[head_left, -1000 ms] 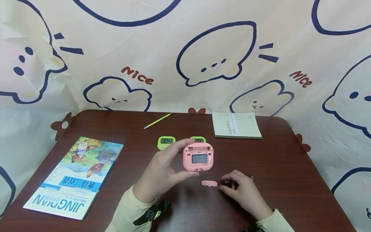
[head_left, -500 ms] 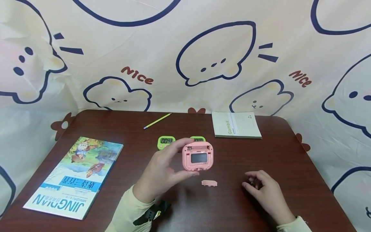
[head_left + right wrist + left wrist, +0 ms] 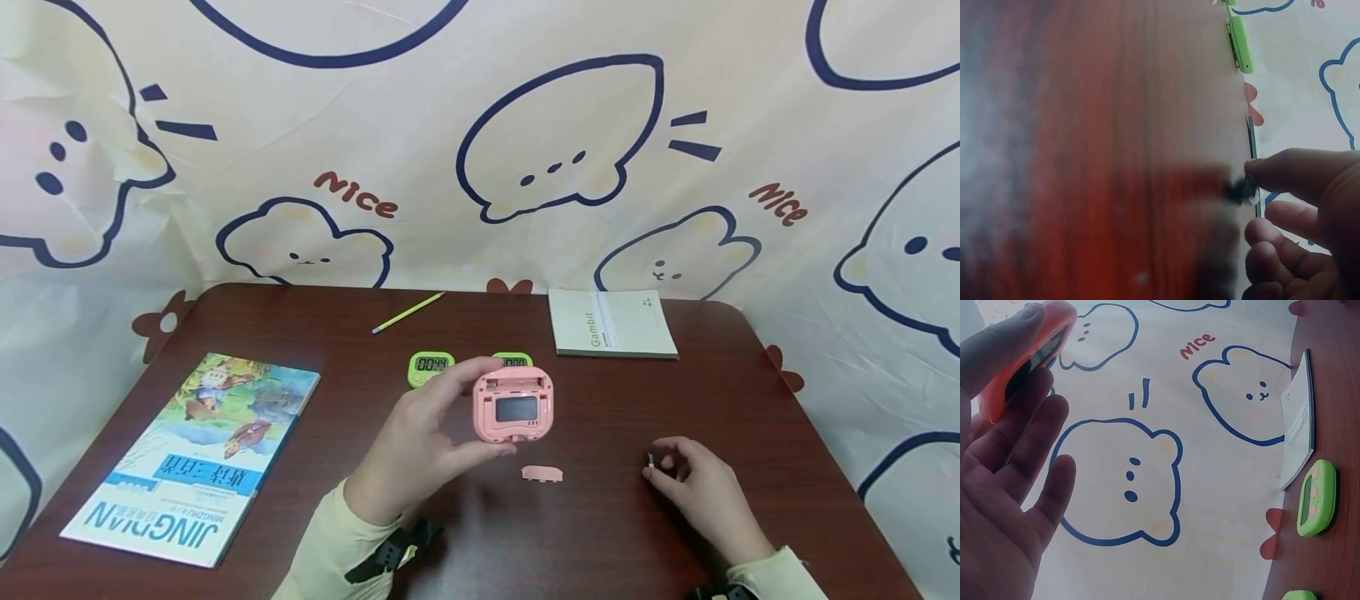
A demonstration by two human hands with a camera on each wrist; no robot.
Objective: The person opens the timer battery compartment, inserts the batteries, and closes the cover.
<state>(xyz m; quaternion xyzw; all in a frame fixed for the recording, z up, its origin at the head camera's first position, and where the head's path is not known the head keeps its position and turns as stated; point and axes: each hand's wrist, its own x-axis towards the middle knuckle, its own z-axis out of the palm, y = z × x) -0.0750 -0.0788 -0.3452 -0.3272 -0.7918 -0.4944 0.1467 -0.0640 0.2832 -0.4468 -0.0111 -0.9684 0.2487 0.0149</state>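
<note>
My left hand [image 3: 420,454] grips a pink timer [image 3: 516,429] by its left side, thumb below and fingers above. The timer's face toward the head camera has an uncovered battery slot [image 3: 513,382] along its top and a grey rectangle in the middle. In the left wrist view the timer [image 3: 997,394] shows edge-on at the top left. Below it on the table lies a small pink battery cover [image 3: 542,474]. To the right, my right hand [image 3: 701,487] pinches a small black-and-silver battery [image 3: 650,461] at its fingertips, just over the table; the battery [image 3: 1241,190] is blurred in the right wrist view.
Two green timers, one left [image 3: 431,367] and one right [image 3: 513,360], are behind the left hand, partly hidden by it and the pink timer. A pencil [image 3: 407,314] and a notebook [image 3: 611,325] lie at the table's [image 3: 750,400] back. A large book [image 3: 202,450] is at left.
My right hand has drawn back from beside the pink cover to the right, and its fingertips are now at the battery. The left hand and pink timer stay put.
</note>
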